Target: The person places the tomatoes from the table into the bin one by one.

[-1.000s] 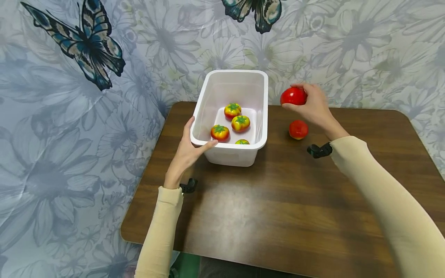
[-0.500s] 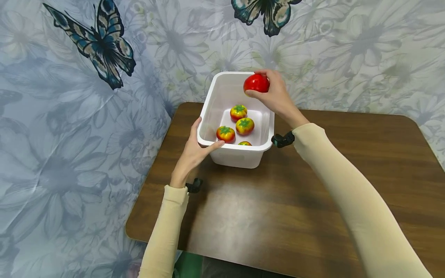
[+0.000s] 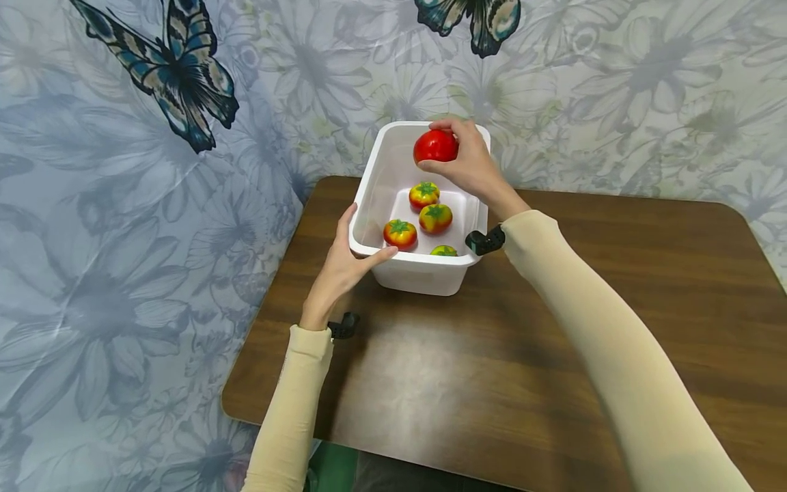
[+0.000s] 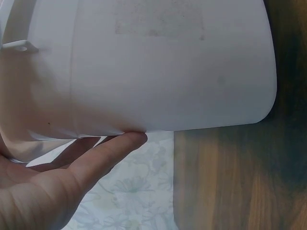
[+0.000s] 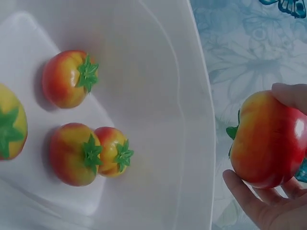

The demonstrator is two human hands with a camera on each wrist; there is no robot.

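A white plastic bin (image 3: 418, 277) stands on the table with several red-and-yellow tomatoes (image 3: 435, 219) with green stem leaves on its floor. At its near left corner my left hand (image 3: 338, 270) holds it, thumb along the front rim and fingers against the side; the left wrist view shows those fingers (image 4: 112, 151) on the outer wall. Above the bin's far end my right hand (image 3: 470, 160) grips a larger red tomato (image 3: 435, 147) between thumb and fingers. In the right wrist view this tomato (image 5: 266, 139) shows a yellowish end with a green stem.
The brown wooden table (image 3: 430, 383) reaches widely to the right and front of the bin. Behind it rises a flower-patterned wall (image 3: 645, 102) with butterflies (image 3: 190, 78). A dark wrist camera (image 3: 486, 240) sits at the bin's right rim.
My right hand has carried the held tomato leftward from beside the bin to over it. Another red tomato seen on the table is out of sight now. My left hand stays on the bin.
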